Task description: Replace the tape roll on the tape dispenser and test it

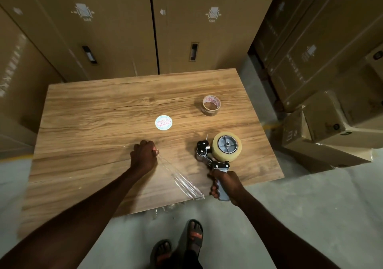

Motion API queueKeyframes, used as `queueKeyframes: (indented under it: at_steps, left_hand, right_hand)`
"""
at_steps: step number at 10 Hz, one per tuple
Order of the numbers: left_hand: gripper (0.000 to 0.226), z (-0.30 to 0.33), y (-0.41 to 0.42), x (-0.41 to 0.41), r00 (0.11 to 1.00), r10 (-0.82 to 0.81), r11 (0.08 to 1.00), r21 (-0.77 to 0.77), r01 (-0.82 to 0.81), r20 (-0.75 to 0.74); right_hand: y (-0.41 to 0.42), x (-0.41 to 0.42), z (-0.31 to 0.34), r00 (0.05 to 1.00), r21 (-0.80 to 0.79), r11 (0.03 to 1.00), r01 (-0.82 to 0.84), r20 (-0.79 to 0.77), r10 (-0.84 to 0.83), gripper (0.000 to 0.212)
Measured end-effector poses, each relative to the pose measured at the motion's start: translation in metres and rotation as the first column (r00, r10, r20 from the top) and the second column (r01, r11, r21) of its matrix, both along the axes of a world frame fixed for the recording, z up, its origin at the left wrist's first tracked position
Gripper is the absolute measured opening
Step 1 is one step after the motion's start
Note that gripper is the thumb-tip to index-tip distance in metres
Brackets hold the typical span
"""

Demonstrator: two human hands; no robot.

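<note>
Left hand [144,156] sits fisted on the wooden table [99,128], fingers pinched together on the end of a clear strip of tape [179,179] that stretches from the fist toward the near table edge, where it wrinkles and looks stuck down. Right hand [224,185] is wrapped tight around the grey handle of the tape dispenser [215,157], which stands on the table just right of the left hand, its black roller and blade end pointing left. A full new tape roll [227,146] of clear tape is already seated on the dispenser's grey hub, so the swap itself looks done and the step in hand is judged to be the test pull. To do it well, the strip should be kept flat and taut between the pinch and the table, pressed down smoothly, and the dispenser tilted so the blade bites cleanly; the strip already looks twisted near the edge, so folding onto itself is the likely fault. Whether the strip is joined to the roll cannot be told. Farther back on the table lies the spent tape core [211,105], nearly empty, well apart from the dispenser, and a round printed label disc [163,123] lies between it and the left hand. Cardboard boxes [323,123] stand closed around the table; their contents are hidden.
</note>
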State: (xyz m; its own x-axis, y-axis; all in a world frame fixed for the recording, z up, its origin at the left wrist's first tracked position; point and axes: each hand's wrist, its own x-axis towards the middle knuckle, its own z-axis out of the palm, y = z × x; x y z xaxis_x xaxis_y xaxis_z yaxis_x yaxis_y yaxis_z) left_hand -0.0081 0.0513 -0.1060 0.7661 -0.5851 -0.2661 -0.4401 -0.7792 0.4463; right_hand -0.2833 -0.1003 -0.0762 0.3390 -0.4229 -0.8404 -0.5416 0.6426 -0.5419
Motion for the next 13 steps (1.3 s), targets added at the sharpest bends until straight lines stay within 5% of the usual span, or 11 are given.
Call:
queueKeyframes:
  at_steps: [1,2,5,6,8,10,11,13]
  left_hand:
    - [0.008,0.005,0.003,-0.005,0.999,-0.04,0.999,-0.006,0.04,0.022]
    - [0.007,0.01,0.007,-0.014,0.995,-0.092,0.995,-0.04,0.093,0.024]
    - [0.008,0.015,0.03,-0.057,0.983,-0.18,0.974,-0.147,0.175,-0.028]
    - [0.008,0.012,0.035,-0.053,0.982,-0.181,0.972,-0.163,0.171,-0.053]
    - [0.017,0.022,0.028,-0.05,0.997,-0.03,0.983,-0.182,0.015,-0.076]
    - [0.012,0.039,0.029,-0.05,0.999,-0.011,0.995,-0.097,0.007,-0.039]
    - [0.013,0.045,0.035,-0.055,0.998,-0.057,0.998,-0.039,0.057,-0.002]
    - [0.058,0.027,0.06,-0.052,0.996,-0.087,0.994,0.069,0.089,-0.02]
  right_hand:
    - [-0.01,0.003,0.001,0.969,-0.3,0.928,-0.22,-0.18,0.171,0.042]
    - [-0.018,0.0,-0.001,0.818,-0.441,0.708,-0.552,-0.453,0.355,0.072]
    - [-0.012,-0.007,0.006,0.79,-0.498,0.627,-0.6,-0.493,0.364,0.079]
    - [-0.011,-0.01,0.004,0.773,-0.502,0.599,-0.624,-0.508,0.379,0.096]
    - [-0.009,-0.019,0.028,0.763,-0.524,0.565,-0.637,-0.535,0.364,0.08]
    - [-0.02,-0.044,0.018,0.754,-0.549,0.526,-0.649,-0.559,0.345,0.092]
    - [-0.022,-0.048,0.042,0.721,-0.566,0.453,-0.689,-0.601,0.346,0.08]
    - [-0.034,-0.028,0.062,0.631,-0.617,0.155,-0.772,-0.71,0.313,0.084]
